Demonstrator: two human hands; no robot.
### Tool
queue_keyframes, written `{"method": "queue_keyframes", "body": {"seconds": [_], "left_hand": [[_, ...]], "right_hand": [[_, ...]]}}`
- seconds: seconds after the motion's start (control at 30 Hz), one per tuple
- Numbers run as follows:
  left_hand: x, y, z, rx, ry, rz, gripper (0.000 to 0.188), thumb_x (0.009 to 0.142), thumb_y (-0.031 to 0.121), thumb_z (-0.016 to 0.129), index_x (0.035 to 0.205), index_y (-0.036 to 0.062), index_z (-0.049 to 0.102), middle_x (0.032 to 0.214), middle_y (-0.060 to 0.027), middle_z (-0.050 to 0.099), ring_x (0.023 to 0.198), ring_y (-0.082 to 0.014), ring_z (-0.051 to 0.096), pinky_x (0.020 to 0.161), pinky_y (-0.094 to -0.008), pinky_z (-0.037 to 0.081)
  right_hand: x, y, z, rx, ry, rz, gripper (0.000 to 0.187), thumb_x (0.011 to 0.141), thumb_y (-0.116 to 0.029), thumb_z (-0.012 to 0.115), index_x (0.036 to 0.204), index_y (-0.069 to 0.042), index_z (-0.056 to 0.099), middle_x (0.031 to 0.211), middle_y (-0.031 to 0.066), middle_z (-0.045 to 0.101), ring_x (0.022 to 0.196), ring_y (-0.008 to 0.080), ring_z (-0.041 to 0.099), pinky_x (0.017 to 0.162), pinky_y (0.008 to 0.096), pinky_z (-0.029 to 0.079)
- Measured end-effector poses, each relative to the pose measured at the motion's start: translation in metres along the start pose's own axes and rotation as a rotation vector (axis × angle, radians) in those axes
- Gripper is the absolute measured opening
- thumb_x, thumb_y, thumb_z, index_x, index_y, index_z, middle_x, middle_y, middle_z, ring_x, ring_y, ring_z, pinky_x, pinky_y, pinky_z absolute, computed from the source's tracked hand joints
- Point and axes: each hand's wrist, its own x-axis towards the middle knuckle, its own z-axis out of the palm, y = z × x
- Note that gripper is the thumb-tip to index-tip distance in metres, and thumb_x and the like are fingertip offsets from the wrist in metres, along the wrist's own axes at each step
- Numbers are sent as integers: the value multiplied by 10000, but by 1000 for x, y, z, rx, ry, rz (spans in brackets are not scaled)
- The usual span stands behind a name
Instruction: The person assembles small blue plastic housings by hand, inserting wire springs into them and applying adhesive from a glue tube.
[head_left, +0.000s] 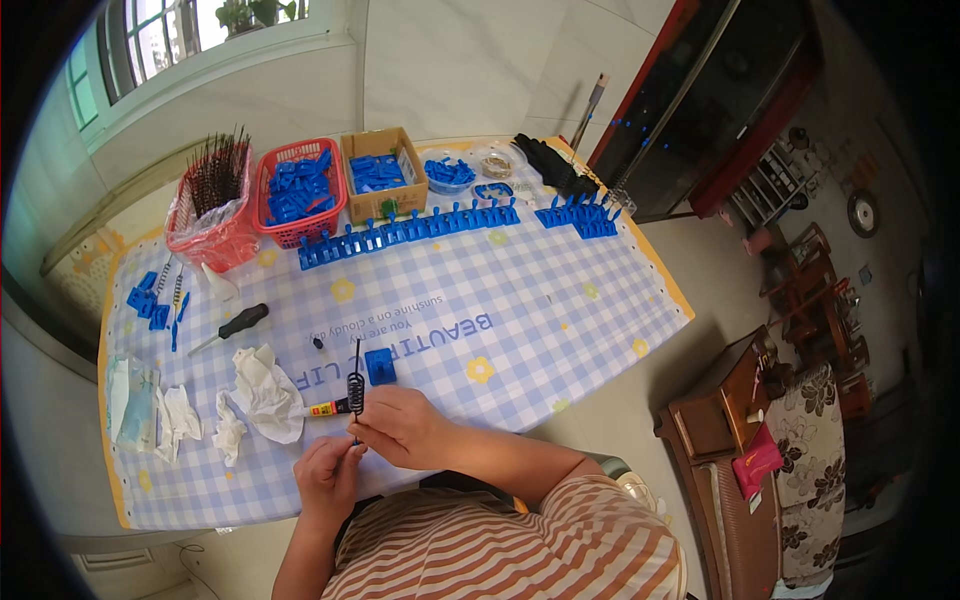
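Note:
A black coil spring with a straight wire end stands upright in the fingers of my right hand, close to the table's near edge. Just below it, my left hand is closed in a pinch at the spring's lower end; the small dark bit between its fingertips is mostly hidden. Beyond my right hand lies a blue plastic piece. A yellow-and-red tube with a black cap rests beside the spring, partly behind it. A small black piece lies farther off.
Crumpled white tissue and a black-handled screwdriver are on the left. Along the back stand a red basket of springs, a red basket of blue parts and a cardboard box. A row of blue pieces runs before them.

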Motion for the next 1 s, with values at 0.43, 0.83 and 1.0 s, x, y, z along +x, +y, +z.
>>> {"method": "queue_keyframes", "body": {"seconds": [0.43, 0.83, 1.0], "left_hand": [[0, 0, -1, -4, -16, -12, 82, 792, -24, 668, 868, -3, 644, 724, -113, 620, 614, -212, 589, 554, -282, 456], [-1, 0, -1, -12, -15, -24, 81, 792, -21, 665, 869, -1, 652, 721, -115, 621, 610, -215, 588, 553, -285, 457], [0, 0, -1, -12, -15, -25, 76, 795, -15, 666, 868, 0, 653, 720, -113, 620, 608, -217, 589, 551, -287, 457]], "right_hand": [[1, -1, 0, 10, 7, 10, 132, 802, -12, 655, 773, -33, 528, 653, 95, 494, 565, 273, 510, 491, 365, 392], [0, 0, 0, 7, 16, -2, 115, 802, -14, 657, 811, -36, 544, 659, 88, 501, 569, 270, 512, 494, 358, 398], [0, 1, 0, 5, 6, 0, 114, 798, -14, 659, 815, -36, 548, 662, 87, 509, 572, 269, 516, 493, 359, 397]]}}
